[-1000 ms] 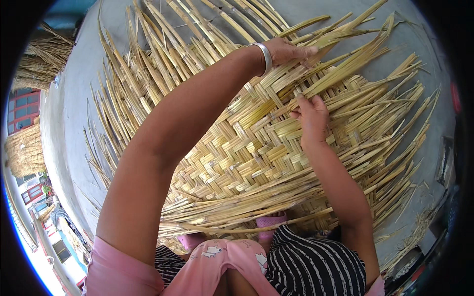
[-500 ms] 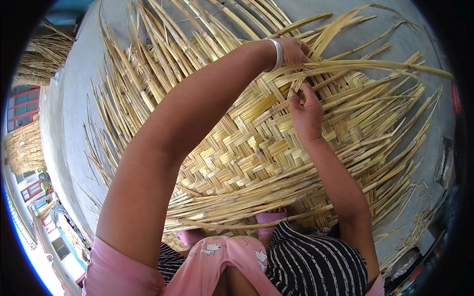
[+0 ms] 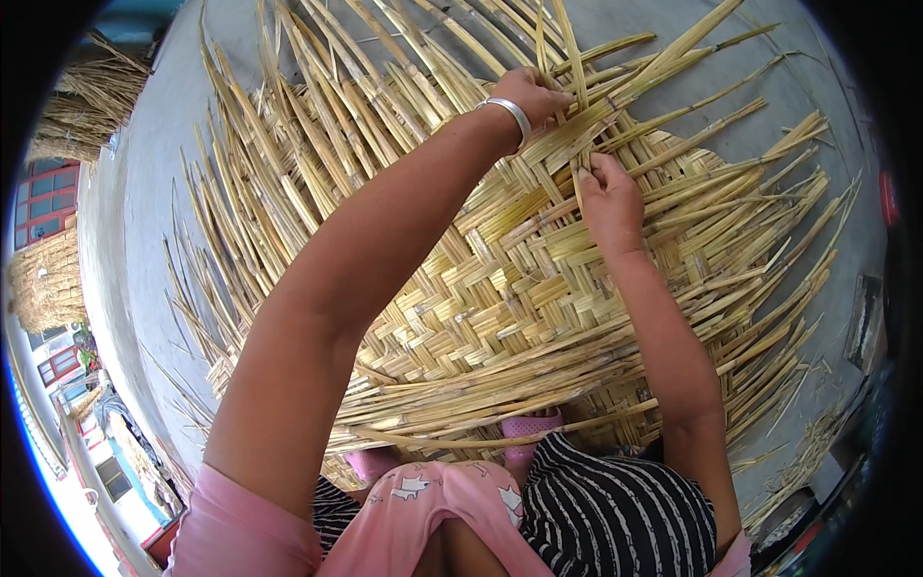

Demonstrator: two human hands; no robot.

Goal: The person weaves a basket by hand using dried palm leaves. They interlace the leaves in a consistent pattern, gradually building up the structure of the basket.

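Observation:
A large woven mat of pale yellow split reeds spreads across the ground before me, with long loose reed ends fanning out at its far and right sides. At its far right part, my left hand, with a silver bangle at the wrist, is closed on reed strips that stand up away from me. My right hand pinches the lower end of reed strips just nearer to me. Between the hands, a broad flat reed slants out to the far right. The fingertips partly hide what they grip.
Loose reeds lie across the mat's near part, close to my pink shoes. Grey concrete surrounds the mat. Bundles of dry stalks stand at the far left. Scraps of straw litter the right side.
My left hand has moved left and slightly nearer. The long reed pointing right between my hands has swung away, and strips now stand upright by the left hand. My right hand has shifted slightly right.

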